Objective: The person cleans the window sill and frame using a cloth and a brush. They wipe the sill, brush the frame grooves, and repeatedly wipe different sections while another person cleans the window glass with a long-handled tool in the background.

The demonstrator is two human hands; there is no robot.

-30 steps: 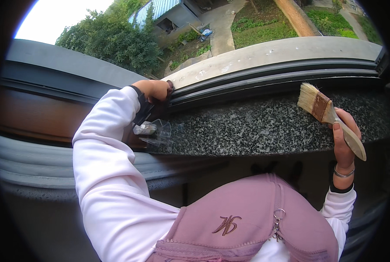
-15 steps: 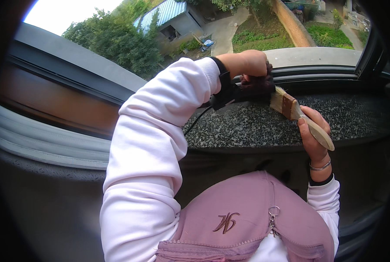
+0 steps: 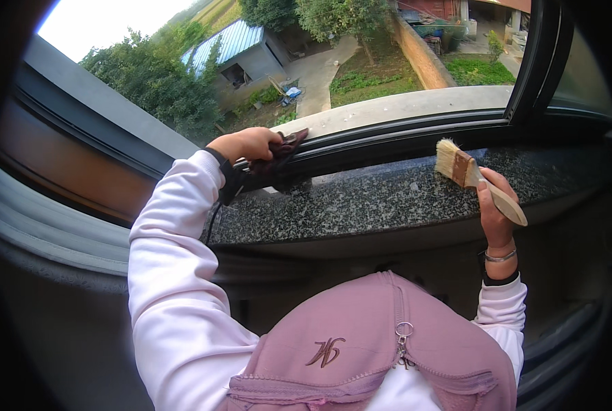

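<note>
My left hand (image 3: pixel 252 144) is closed on a dark maroon cloth (image 3: pixel 278 156), pressed against the black window track (image 3: pixel 381 140) toward its left part. The cloth hangs over the track's inner side. In my right hand (image 3: pixel 497 205) is a flat paintbrush (image 3: pixel 480 179) with pale bristles, a brown band and a light wooden handle. Its bristles point up and left above the speckled granite sill (image 3: pixel 360 202), near the sill's right part; whether they touch the stone I cannot tell.
A black window frame post (image 3: pixel 540 65) rises at the right. Beyond the track runs a pale outer ledge (image 3: pixel 415 101) with small bits on it, and a drop to a yard. A brown and grey panel (image 3: pixel 80 157) stands at the left. A dark cable (image 3: pixel 212 222) hangs by my left wrist.
My left hand has moved left along the track with the cloth, away from the brush. The brush stays in my right hand, nearly in place. The whole view has shifted a little.
</note>
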